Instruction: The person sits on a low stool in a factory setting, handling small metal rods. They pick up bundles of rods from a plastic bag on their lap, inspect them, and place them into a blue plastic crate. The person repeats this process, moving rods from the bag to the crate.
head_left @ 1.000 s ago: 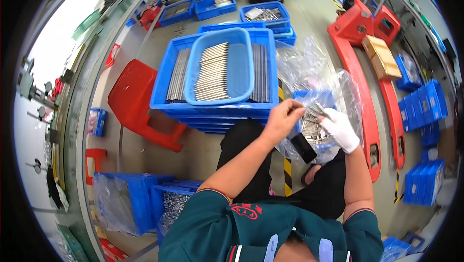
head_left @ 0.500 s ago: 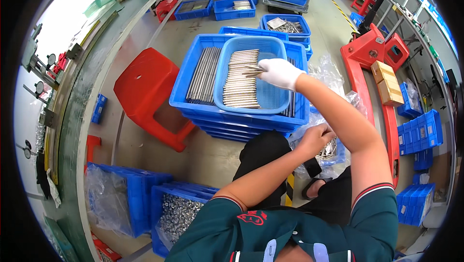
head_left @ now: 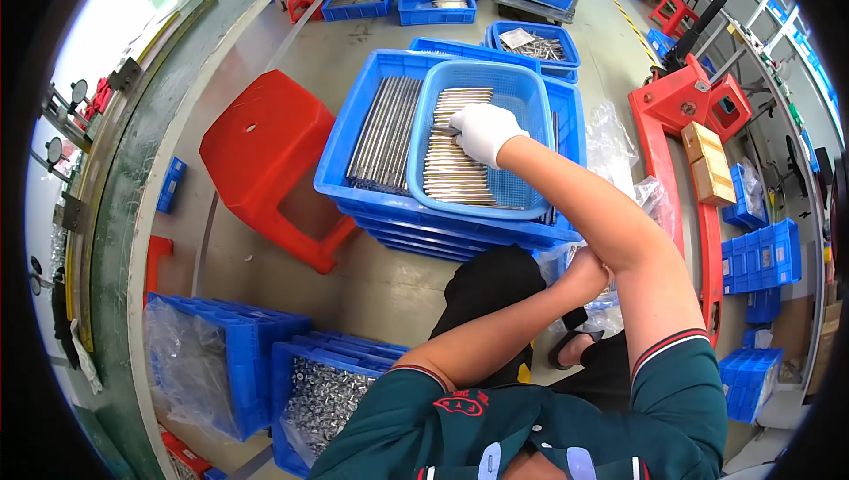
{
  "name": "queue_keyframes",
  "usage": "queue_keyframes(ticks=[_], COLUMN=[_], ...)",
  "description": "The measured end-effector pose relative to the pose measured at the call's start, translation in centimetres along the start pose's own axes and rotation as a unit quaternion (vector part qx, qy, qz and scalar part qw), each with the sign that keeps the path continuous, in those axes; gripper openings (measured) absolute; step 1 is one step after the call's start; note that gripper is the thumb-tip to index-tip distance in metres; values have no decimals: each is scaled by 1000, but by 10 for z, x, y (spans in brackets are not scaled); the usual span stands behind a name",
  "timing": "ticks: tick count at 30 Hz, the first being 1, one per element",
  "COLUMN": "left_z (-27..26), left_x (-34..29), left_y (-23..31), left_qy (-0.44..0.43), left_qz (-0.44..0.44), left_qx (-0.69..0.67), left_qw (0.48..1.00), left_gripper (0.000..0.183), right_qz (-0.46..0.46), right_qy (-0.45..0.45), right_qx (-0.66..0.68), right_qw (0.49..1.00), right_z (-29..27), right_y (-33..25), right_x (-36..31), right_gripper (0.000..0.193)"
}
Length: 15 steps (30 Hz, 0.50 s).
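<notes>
the gloved right hand [head_left: 482,130], upper centre of the frame, pinches a thin metal rod [head_left: 445,130] at its fingertips over the light blue mesh basket [head_left: 522,95], above rows of like rods [head_left: 455,166]. the basket sits in a stack of hard blue plastic crates [head_left: 354,126]. the bare left hand [head_left: 588,269], right of centre, is mostly hidden under the right forearm beside a clear crinkled bag [head_left: 654,197]; its grip cannot be told. half a second ago the right hand was already over the basket.

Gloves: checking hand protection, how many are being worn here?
1. A white glove on the right hand, which pinches a metal rod over the light-blue basket. The left hand, low beside the right forearm, looks bare, though partly hidden.
</notes>
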<state>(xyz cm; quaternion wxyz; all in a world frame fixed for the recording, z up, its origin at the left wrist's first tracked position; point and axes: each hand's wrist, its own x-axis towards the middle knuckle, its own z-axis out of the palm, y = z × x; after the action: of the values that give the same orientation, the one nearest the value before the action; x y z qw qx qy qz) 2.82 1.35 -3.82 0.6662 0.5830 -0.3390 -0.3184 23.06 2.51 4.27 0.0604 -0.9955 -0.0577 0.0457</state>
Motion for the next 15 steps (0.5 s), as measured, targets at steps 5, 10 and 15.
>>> queue_keyframes(ticks=[5, 10, 15], left_z=[-1, 5, 8], left_x=[-3, -1, 4], left_y=[12, 3, -11], left_qy=[-10, 35, 80], left_qz=[-27, 55, 152], left_qx=[26, 15, 55], left_qw=[999, 998, 984], left_gripper=[31, 31, 27], right_qz=[-21, -39, -47], right_qy=[47, 102, 70], right_qx=[-33, -64, -29], right_qw=[998, 992, 996], right_z=[2, 9, 5], right_y=[8, 13, 4], right_x=[2, 10, 8], right_gripper=[19, 17, 20])
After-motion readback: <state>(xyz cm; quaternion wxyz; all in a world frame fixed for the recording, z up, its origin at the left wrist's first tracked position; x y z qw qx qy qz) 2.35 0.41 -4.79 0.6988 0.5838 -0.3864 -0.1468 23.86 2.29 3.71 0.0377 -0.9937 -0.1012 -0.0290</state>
